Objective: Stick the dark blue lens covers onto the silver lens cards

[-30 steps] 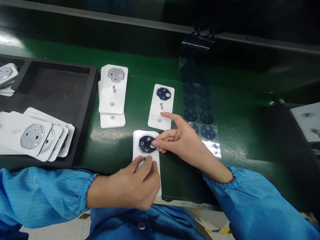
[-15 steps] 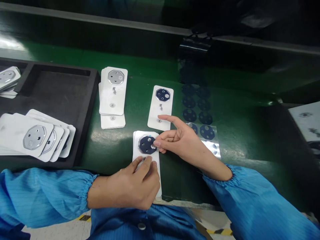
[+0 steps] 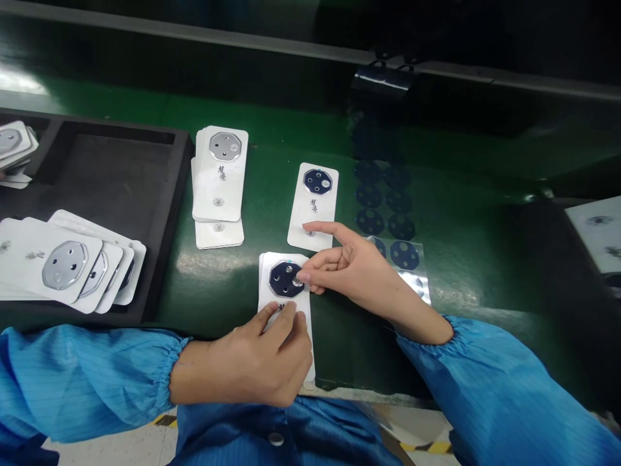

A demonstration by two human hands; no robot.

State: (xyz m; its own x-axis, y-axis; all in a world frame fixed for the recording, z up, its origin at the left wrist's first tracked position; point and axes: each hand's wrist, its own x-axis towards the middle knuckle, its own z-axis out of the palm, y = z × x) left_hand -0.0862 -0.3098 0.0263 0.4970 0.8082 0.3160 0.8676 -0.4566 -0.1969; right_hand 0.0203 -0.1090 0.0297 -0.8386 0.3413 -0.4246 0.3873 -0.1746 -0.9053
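Note:
A white card lies at the near edge of the green belt, with a dark octagonal sticker on its upper end. My left hand rests on the card's lower half, fingers curled and pressing it flat. My right hand comes in from the right, its thumb and a finger pinched at the sticker's right edge, the index finger stretched out above. A second white card with a dark sticker lies just beyond.
A clear film sheet with several dark octagonal stickers lies to the right. A stack of white cards with silver octagons lies to the left. A black foam tray on the left holds more fanned cards.

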